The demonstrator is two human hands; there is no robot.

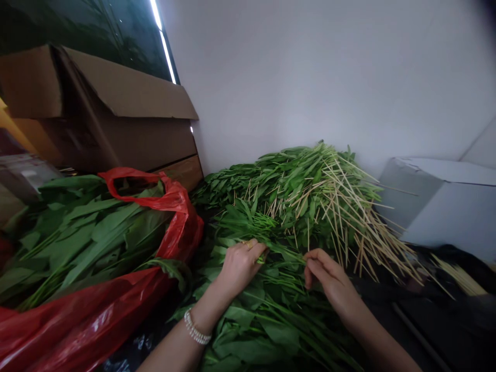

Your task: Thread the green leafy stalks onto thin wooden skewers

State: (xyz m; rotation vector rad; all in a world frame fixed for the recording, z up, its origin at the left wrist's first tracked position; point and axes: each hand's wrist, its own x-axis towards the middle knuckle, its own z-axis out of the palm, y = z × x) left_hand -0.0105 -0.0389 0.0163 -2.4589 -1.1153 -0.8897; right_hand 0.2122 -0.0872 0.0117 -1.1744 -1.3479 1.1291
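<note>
My left hand (242, 262), with a ring and a beaded bracelet at the wrist, is closed around the stems of some leafy greens (264, 257). To its right, my right hand (327, 279) pinches with thumb and forefinger at the end of a green stem; the exact grip is partly hidden. Beneath both hands lies a loose heap of long-leaved greens (267, 328). Behind them, a pile of greens in bunches (279, 175) rests against the wall, with thin wooden skewers (349, 217) sticking out of it toward the right.
On the left, a red plastic bag (180, 227) stands open, full of larger leaves (101, 232). An open cardboard box (132, 132) is behind it. A white box (449, 201) stands at the right, with more loose skewers (459, 274) in front on dark material.
</note>
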